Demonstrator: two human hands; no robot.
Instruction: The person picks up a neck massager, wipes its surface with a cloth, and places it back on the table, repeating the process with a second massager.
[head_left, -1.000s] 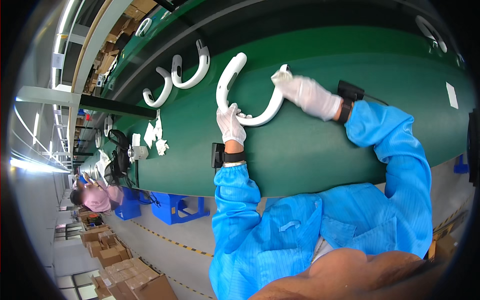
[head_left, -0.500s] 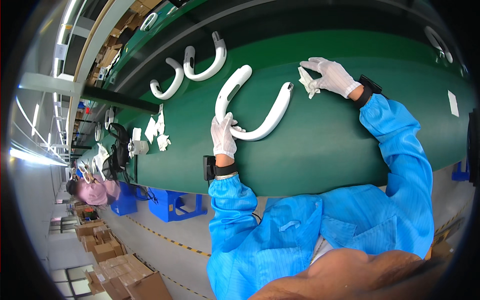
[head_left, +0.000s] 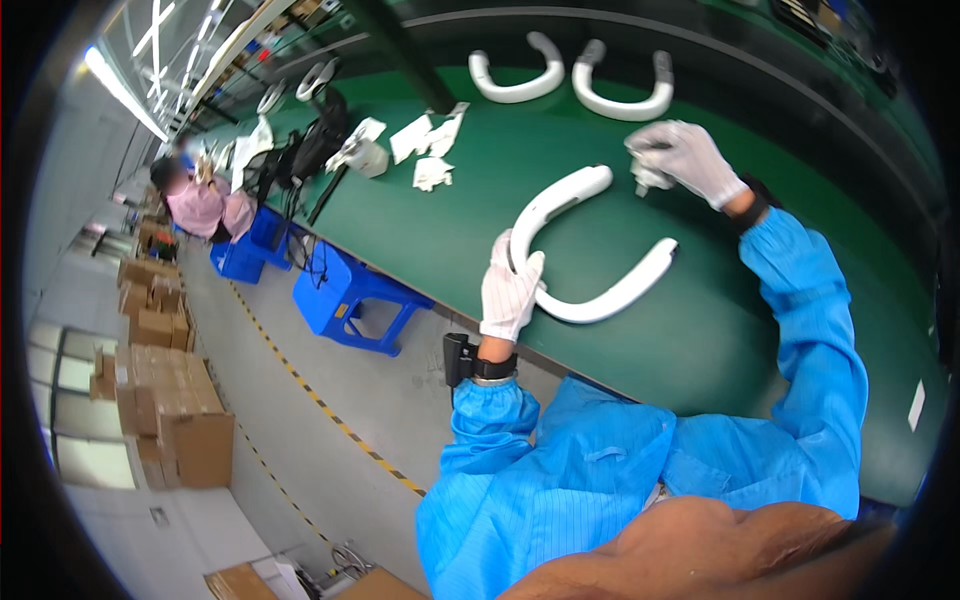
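My gloved left hand [head_left: 510,288] is closed around the bend of a white U-shaped neckband device [head_left: 592,309], near the front edge of the green table [head_left: 700,330]. The device's two arms point away from me, to the right, and a dark slot shows along the far one. Above the table, beyond the far arm's tip, my gloved right hand [head_left: 697,162] pinches a crumpled white cloth [head_left: 650,178]. That hand is slightly blurred, and the cloth does not touch the device.
Two similar white devices [head_left: 518,95] stand at the back. White cloth scraps [head_left: 432,174], a whitish container [head_left: 368,158] and a black bag [head_left: 322,138] lie to the left, by a dark post [head_left: 402,50]. Blue stools [head_left: 345,290] stand below; a person in pink [head_left: 195,207] sits farther off.
The view has swung round, so the table now slants across it. My right hand has bunched up the cloth that hung loosely. My left hand keeps its hold on the device.
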